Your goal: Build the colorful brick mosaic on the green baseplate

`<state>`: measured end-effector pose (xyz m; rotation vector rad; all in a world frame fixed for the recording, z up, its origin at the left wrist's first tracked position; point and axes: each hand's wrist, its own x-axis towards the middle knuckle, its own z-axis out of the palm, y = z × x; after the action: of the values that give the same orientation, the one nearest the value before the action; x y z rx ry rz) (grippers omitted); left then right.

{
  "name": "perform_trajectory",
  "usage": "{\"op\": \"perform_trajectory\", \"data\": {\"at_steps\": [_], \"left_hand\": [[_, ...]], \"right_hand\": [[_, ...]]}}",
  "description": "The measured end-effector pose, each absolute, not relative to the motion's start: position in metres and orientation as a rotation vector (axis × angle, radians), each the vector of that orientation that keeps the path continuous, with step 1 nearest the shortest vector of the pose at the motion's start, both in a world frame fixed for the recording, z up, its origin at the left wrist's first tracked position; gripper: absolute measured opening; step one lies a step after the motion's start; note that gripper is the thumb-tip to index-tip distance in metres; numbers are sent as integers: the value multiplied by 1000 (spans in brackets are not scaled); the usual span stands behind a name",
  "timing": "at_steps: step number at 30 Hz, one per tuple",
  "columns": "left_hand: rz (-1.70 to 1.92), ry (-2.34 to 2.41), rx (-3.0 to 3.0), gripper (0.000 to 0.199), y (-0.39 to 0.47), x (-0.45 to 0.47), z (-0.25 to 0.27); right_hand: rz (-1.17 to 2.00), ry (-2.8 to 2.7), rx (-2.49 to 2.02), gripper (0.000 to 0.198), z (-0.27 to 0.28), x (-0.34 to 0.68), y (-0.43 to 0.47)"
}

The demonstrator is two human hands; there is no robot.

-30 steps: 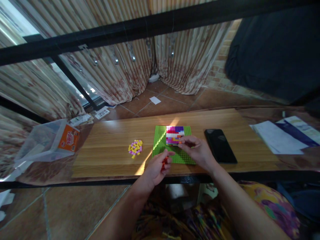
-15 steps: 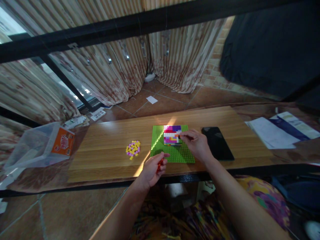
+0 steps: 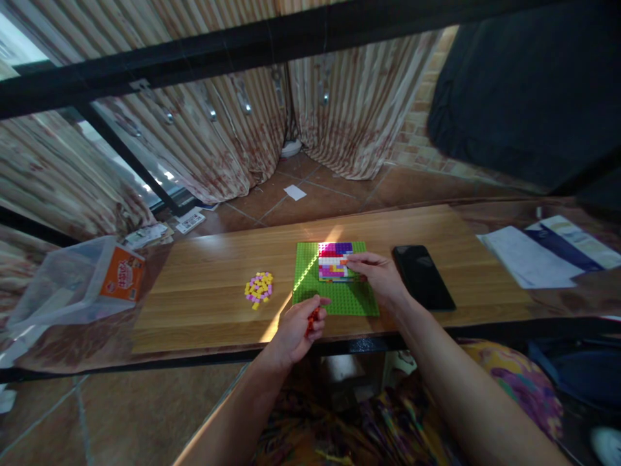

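Note:
A green studded baseplate lies on the wooden table, and a block of multicoloured building bricks stands on its far part. My right hand is at the right side of that block, thumb and index finger pinched on a small orange brick at its top. Just over the plate's near left corner is my left hand, palm up, its fingers curled round several orange-red bricks. Left of the plate lies a loose pile of yellow and pink bricks.
A black tablet lies right of the baseplate. Papers are spread at the far right. At the left end stands a clear plastic bin with an orange label. A dark metal bar crosses beyond the table.
My right hand has shifted slightly left, with its fingertips against the block's right edge. The left hand stays nearly still with its bricks.

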<state>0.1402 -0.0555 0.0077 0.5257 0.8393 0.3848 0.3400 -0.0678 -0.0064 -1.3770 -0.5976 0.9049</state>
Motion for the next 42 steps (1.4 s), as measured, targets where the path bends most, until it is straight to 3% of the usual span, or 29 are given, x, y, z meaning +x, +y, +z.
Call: {"op": "perform_trajectory", "data": {"at_steps": [9, 18, 22, 26, 42], "left_hand": [[364, 809, 500, 28, -54, 140, 3], [380, 794, 389, 32, -51, 138, 5], [395, 816, 397, 21, -53, 139, 4], [444, 839, 446, 6, -56, 140, 0], [347, 701, 552, 15, -53, 129, -5]], "right_hand": [[937, -598, -1383, 28, -10, 341, -68], [581, -908, -1389, 18, 5, 324, -81], [668, -1420, -1358, 12, 15, 304, -97], [687, -1741, -1400, 17, 13, 289, -106], [803, -1632, -1464, 17, 2, 286, -101]]}}
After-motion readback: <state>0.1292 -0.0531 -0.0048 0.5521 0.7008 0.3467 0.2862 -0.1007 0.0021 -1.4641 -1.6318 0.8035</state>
